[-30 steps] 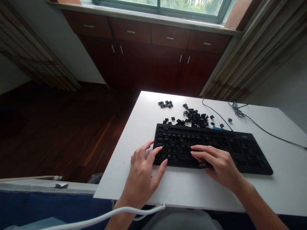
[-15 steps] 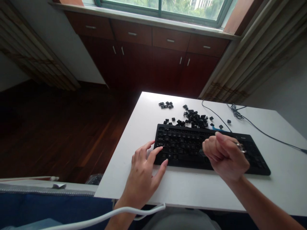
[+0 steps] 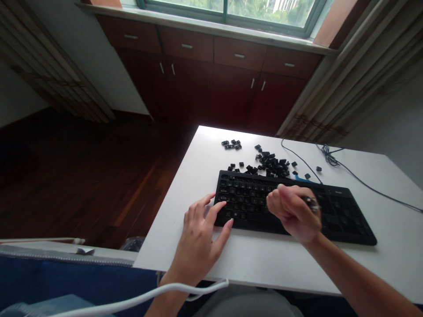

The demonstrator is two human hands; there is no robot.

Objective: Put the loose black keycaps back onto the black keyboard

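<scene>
A black keyboard lies on the white table, with many of its keycaps off on the left part. My left hand rests at its left end, fingers spread; the index fingertip lies on top and the thumb touches the front edge. Over the middle of the keyboard, my right hand is closed in a fist. A small shiny piece pokes out at the fist's right side; what it belongs to is blurred and mostly hidden. Behind the keyboard sits a pile of loose black keycaps.
A smaller group of keycaps lies at the table's back left. A blue strip-like thing shows behind the keyboard. A bundled black cable runs to the right. A white tube crosses the front edge of the table.
My right hand has moved left along the keyboard, still closed. The left hand keeps its place on the keyboard. The whole view has shifted slightly.
</scene>
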